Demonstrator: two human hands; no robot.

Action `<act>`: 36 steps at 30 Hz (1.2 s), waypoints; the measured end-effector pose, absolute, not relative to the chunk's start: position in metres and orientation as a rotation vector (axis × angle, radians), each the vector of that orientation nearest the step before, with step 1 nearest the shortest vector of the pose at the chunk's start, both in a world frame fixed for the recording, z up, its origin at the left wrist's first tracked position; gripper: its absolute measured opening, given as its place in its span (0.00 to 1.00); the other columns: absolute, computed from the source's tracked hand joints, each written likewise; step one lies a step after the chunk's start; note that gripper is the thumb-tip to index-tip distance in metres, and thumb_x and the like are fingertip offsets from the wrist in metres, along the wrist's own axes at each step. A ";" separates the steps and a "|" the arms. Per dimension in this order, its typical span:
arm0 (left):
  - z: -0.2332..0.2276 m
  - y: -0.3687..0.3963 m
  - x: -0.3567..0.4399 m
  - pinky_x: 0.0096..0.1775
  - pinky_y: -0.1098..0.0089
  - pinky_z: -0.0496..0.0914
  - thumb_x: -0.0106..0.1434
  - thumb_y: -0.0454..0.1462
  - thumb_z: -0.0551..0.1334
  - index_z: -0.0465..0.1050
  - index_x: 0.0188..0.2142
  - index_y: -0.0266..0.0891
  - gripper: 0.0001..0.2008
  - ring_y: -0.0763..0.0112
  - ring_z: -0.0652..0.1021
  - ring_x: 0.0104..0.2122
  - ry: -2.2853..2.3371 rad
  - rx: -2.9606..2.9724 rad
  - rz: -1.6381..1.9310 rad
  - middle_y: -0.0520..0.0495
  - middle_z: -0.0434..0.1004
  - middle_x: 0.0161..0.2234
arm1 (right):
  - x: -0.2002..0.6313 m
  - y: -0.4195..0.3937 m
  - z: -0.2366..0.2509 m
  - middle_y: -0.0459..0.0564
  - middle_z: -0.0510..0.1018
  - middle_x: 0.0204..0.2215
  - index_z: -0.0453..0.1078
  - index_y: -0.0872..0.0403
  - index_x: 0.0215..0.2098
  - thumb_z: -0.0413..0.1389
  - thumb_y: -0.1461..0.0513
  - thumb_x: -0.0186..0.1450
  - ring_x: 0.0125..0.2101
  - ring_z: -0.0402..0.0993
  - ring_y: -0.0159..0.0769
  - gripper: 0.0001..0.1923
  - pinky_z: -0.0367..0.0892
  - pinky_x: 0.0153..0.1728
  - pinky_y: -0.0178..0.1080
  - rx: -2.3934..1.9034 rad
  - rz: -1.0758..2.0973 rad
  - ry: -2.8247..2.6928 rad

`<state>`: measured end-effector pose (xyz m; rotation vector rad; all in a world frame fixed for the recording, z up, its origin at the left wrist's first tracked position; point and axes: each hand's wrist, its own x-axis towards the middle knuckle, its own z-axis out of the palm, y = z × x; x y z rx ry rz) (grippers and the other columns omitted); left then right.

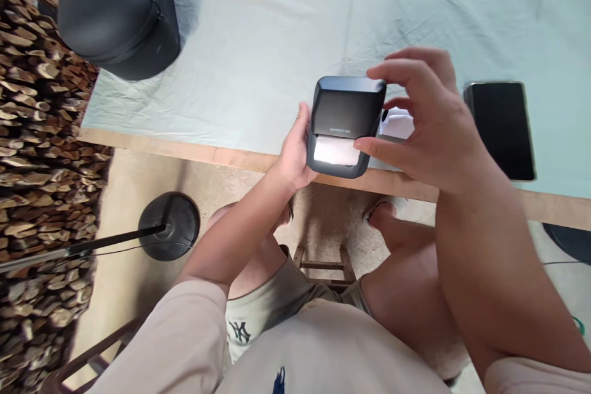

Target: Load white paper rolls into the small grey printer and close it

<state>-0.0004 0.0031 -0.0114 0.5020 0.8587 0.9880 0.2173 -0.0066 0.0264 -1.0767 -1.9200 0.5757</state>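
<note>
Left hand (295,157): fingers holding the black printer's (345,126) 9 o'clock side.
Right hand (427,123): fingers pinching its 3 o'clock side, above the bench (258,55) edge.

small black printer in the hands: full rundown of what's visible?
The small black printer is a rounded box, matte plastic by its look, with faint lettering on its lid and white paper showing in its slot. It is held over the table edge, left hand on one side, right hand fingers at its other side and top corner.
</note>
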 end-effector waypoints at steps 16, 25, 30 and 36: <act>-0.017 -0.003 -0.008 0.47 0.64 0.88 0.66 0.59 0.82 0.84 0.52 0.44 0.27 0.48 0.92 0.61 0.727 0.713 1.006 0.49 0.94 0.47 | 0.193 -0.008 0.038 0.43 0.83 0.33 0.76 0.44 0.40 0.64 0.60 0.69 0.29 0.76 0.37 0.03 0.70 0.31 0.44 -1.325 0.297 -1.783; -0.016 -0.006 -0.009 0.48 0.65 0.88 0.61 0.61 0.85 0.83 0.56 0.48 0.33 0.50 0.92 0.60 0.715 0.817 0.972 0.48 0.92 0.51 | 0.207 -0.006 0.029 0.44 0.81 0.29 0.83 0.38 0.51 0.70 0.65 0.59 0.26 0.68 0.40 0.23 0.56 0.28 0.42 -1.626 0.243 -2.091; -0.019 -0.001 -0.009 0.62 0.55 0.89 0.71 0.55 0.78 0.84 0.54 0.45 0.22 0.43 0.87 0.70 0.677 0.730 0.998 0.46 0.94 0.49 | 0.210 -0.008 0.054 0.42 0.88 0.36 0.79 0.42 0.54 0.68 0.65 0.55 0.23 0.65 0.32 0.28 0.62 0.27 0.42 -1.417 0.779 -1.799; -0.018 0.005 -0.011 0.73 0.53 0.84 0.83 0.46 0.62 0.85 0.55 0.43 0.14 0.49 0.80 0.79 0.839 0.595 1.056 0.50 0.94 0.55 | 0.273 0.034 0.003 0.50 0.81 0.41 0.71 0.44 0.52 0.60 0.56 0.63 0.30 0.78 0.36 0.19 0.61 0.24 0.38 -1.300 0.899 -0.954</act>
